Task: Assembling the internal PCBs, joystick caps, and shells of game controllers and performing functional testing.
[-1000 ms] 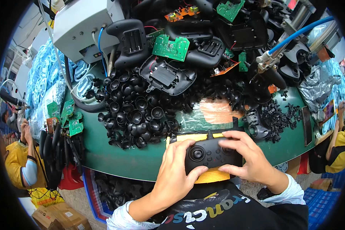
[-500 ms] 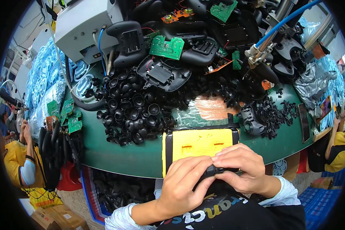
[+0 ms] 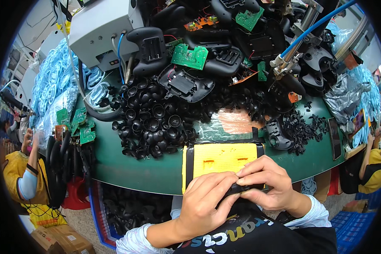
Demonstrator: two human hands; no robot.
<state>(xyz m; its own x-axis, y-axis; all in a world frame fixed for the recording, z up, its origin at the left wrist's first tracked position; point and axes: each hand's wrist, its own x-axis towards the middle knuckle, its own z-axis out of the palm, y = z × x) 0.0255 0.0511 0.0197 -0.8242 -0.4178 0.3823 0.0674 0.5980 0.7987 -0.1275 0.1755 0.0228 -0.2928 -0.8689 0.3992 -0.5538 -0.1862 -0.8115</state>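
As both hands (image 3: 237, 190) clasp — black controller (image 3: 244, 189), yellow jig (image 3: 221, 159)

Yellow jig (image 3: 220, 160) bare ahead; heap of black caps (image 3: 150, 127) blocks left, small black parts (image 3: 302, 129) right.

Dark green surface (image 3: 156, 173), yellow fixture block (image 3: 222, 158), black controller part (image 3: 243, 188) between the hands, glossy black thumbstick caps (image 3: 150, 127), green circuit boards (image 3: 189, 56), blue hose (image 3: 315, 27), pale grey machine box (image 3: 99, 31)
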